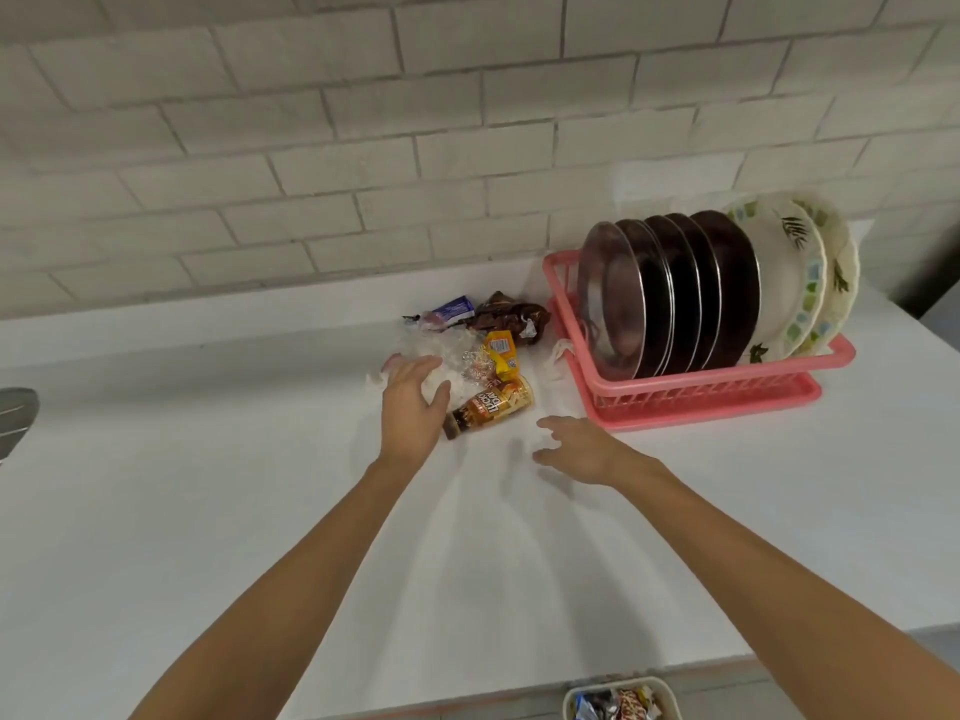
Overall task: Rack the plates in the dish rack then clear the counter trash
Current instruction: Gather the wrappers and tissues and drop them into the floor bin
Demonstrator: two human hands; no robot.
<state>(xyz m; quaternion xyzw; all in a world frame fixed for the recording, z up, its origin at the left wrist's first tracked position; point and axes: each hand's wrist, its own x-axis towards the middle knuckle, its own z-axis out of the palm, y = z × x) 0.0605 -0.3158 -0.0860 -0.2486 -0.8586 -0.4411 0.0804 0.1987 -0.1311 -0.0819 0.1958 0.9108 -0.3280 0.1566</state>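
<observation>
Rack [701,394]: pink, at the back right of the surface [260,511]. It holds a row of steel plates [613,304] and, at its right end, patterned plates [779,283], all upright on edge.
Bin [570,693]: below the front edge, with wrappers [623,705] inside.
Trash [511,317]: loose pile near the back edge, just left of the rack, including a bottle [493,405] on its side.
Left hand [413,402]: fingers relaxed, laid on the pile's clear plastic, gripping nothing.
Right hand [576,449]: fingers spread, holding nothing, near the rack's front left corner.
A wide white stretch runs from the pile to the front edge, crossed by both forearms.
</observation>
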